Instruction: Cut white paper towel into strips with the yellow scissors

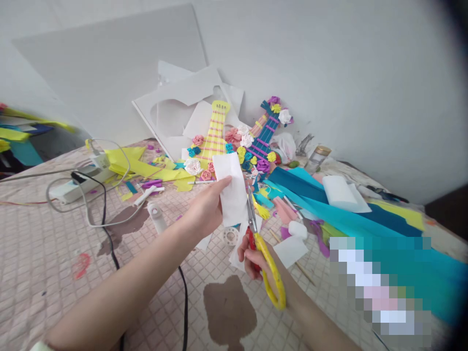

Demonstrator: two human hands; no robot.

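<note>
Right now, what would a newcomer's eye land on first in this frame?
At centre, the left hand holds up a white sheet while the right hand sets yellow-handled scissors to its right edge. Behind, a yellow paper guitar and a blue paper guitar, decked with paper roses, lean by the wall; teal sheets spread at right.

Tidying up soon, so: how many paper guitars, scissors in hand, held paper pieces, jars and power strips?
Guitars: 2 (yellow guitar, blue guitar)
Scissors: 1, in the right hand
Held white paper: 1, in the left hand
Jar: 1
Power strip: 1
Total: 6
</note>
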